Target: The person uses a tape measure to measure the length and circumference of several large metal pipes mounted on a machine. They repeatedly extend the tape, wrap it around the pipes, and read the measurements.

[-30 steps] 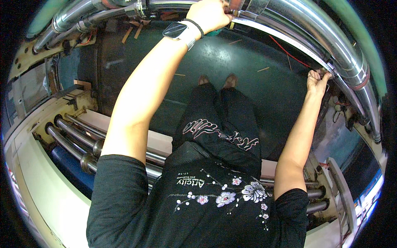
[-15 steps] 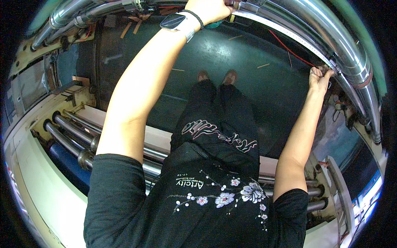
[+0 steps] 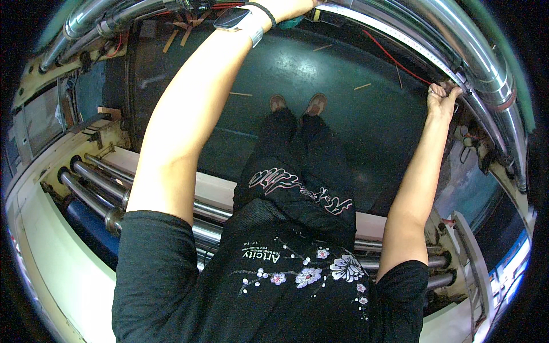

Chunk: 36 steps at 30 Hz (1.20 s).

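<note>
A pale measuring tape (image 3: 394, 35) with fine markings stretches along a shiny metal roller (image 3: 457, 40) at the upper right. Its right end is pinched between the thumb and fingers of my right hand (image 3: 443, 102), close against a thinner bar beneath the roller. At the top edge, my left hand (image 3: 289, 8) is closed at the tape's other end; its fingers are partly cut off by the picture's edge. A watch (image 3: 237, 22) and a dark band sit on my left wrist. Something teal (image 3: 293, 23) shows under that hand, too hidden to name.
A red cable (image 3: 389, 54) hangs below the tape. Behind me on both sides run several metal rollers (image 3: 94, 194) set in a pale machine frame (image 3: 74, 251). Thin strips (image 3: 362, 87) lie on the dark green floor (image 3: 297, 71), where my feet stand between the machine parts.
My left hand has shifted slightly up and left in the picture, so more of it is cut off. My right hand stays at the tape's right end.
</note>
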Motion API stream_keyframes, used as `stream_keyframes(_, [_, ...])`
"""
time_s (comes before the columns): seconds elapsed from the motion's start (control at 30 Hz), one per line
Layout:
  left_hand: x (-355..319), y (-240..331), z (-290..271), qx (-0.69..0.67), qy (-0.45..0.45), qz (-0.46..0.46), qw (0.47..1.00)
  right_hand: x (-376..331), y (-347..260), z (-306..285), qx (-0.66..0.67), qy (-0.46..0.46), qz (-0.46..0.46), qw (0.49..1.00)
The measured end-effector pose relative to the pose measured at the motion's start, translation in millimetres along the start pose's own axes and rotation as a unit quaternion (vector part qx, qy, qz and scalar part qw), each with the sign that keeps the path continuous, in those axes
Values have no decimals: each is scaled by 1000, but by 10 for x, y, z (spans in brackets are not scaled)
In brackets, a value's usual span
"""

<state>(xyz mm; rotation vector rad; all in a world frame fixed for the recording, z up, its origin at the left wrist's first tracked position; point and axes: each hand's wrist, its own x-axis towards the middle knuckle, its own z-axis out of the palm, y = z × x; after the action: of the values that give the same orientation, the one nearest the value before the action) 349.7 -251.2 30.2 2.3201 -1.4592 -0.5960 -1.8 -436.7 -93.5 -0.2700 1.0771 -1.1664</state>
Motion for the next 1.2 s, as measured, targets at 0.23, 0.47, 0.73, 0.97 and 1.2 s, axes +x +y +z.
stream_keyframes(0.23, [-10,-36,-6,-9,10,-4,1000,45,-24,-64,-5,-31,25,999])
stream_keyframes(0.47, [-49,-19,-68,-1,14,-11,1000,3,-29,-88,8,-54,21,998])
stream_keyframes(0.73, [-31,-3,-43,14,19,-15,1000,-204,-9,-204,-146,28,-3,989])
stream_keyframes(0.97, [11,-356,68,75,3,76,994,-528,-292,-428,-180,17,-77,981])
stream_keyframes(1.2, [-28,-528,118,54,-16,178,982,-415,-287,-321,-196,14,-177,964])
